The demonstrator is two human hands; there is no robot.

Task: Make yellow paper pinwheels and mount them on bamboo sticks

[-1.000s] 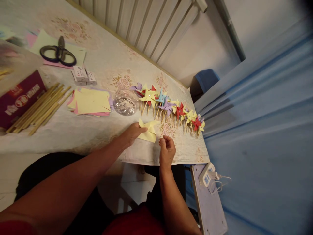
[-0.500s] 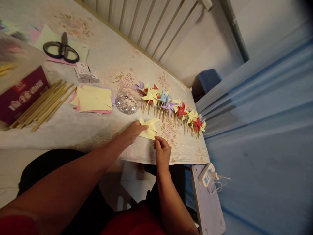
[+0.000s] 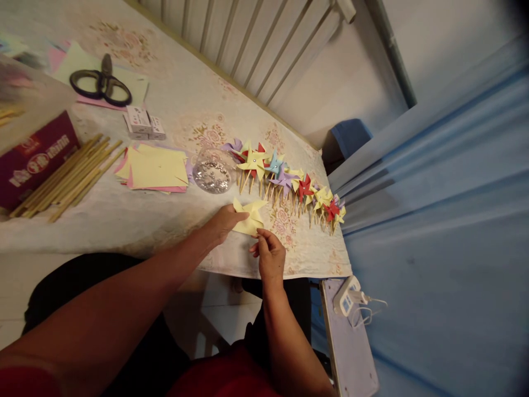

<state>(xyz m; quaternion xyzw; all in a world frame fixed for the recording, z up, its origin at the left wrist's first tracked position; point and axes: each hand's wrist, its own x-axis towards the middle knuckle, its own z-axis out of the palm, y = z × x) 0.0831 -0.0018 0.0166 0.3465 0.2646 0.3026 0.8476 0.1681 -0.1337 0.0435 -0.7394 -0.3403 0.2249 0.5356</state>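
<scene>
My left hand [image 3: 227, 219] pinches a pale yellow paper pinwheel [image 3: 251, 216], thumb on top near its middle. Some of the paper's points are folded inward, and its lower edge lies flat. At its lower right corner, my right hand [image 3: 271, 252] has thumb and index finger on the paper, the other fingers curled loosely. Just beyond sits a clear round container [image 3: 213, 172] with small shiny metal pieces. A stack of coloured paper sheets [image 3: 159, 168], yellow on top, lies left of that container.
Finished pinwheels on sticks [image 3: 285, 181] stretch in a row along the right. Further left are bamboo sticks [image 3: 72, 179], a purple box [image 3: 39, 157], small white boxes [image 3: 142, 122] and black-handled scissors [image 3: 103, 85] on paper. A power strip [image 3: 347, 296] rests beyond the table's right edge.
My right hand has shifted slightly left along the paper's lower right corner, its fingers curling beneath. The left hand keeps its hold. The whole view has slid a little left.
</scene>
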